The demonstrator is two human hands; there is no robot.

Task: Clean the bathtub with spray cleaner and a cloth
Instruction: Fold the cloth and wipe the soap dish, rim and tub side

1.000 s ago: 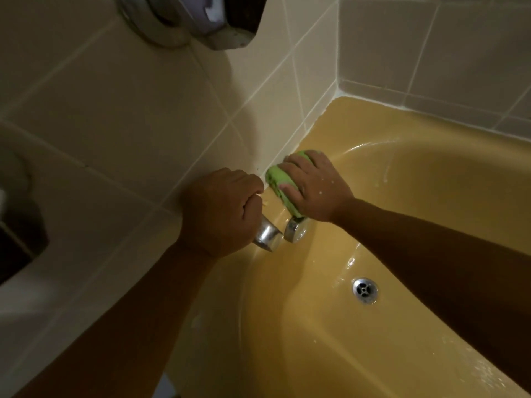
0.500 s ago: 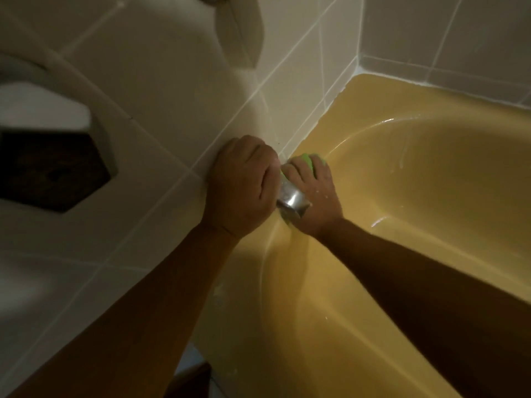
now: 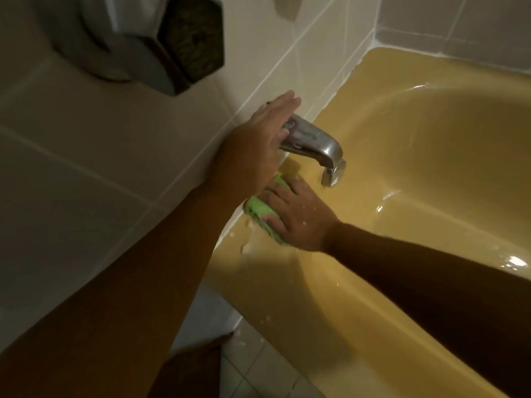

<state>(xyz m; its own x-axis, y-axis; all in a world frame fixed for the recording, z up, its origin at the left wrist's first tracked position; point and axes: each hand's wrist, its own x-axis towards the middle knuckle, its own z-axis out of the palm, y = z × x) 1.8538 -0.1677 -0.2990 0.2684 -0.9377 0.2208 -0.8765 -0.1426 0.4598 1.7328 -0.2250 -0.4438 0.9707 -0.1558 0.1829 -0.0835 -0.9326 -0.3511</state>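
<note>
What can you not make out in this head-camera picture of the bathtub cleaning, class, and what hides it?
Head view only:
Green cloth: mostly under the right hand.
Faucet base: covered by the left hand.
Dark wall fixture: blurred, dim; unidentifiable.
Bathtub floor: hidden by the right forearm, cut off at the right edge.
Spray cleaner: not in view.

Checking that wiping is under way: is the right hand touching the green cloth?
Touching. The head view shows the right hand lying flat on the green cloth, pressing it onto the bathtub rim.
</note>
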